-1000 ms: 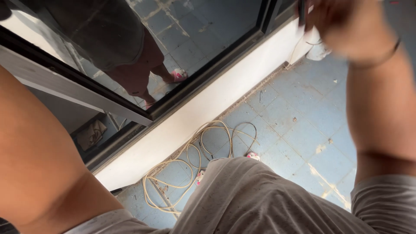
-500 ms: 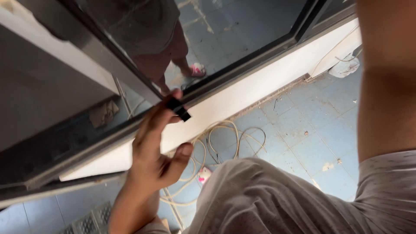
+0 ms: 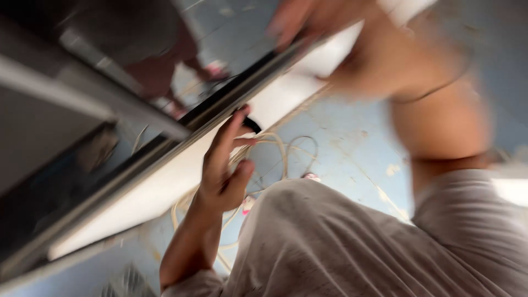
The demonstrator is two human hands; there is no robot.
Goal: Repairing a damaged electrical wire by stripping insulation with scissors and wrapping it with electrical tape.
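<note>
A dark-framed glass window [image 3: 220, 107] runs diagonally across the view, above a white sill [image 3: 165, 184]. My left hand [image 3: 223, 168] reaches up to the frame's lower edge. Its fingers pinch a thin black rubber strip [image 3: 254, 124] that curls beside the fingertips. My right hand [image 3: 308, 22] is badly blurred at the top and rests on or near the frame further along. Whether it grips anything cannot be made out. A thin band circles my right wrist [image 3: 434, 91]. My grey shirt [image 3: 341, 242] fills the lower part of the view.
A loose coil of pale cable [image 3: 275, 148] lies on the blue tiled floor [image 3: 352, 148] under the sill. The glass reflects a person's legs [image 3: 165, 71]. A pink-tipped foot [image 3: 312, 176] shows on the floor.
The view has swung and blurred. My left hand stays at the frame with the black strip. My right hand has come down into view at the top, by the frame.
</note>
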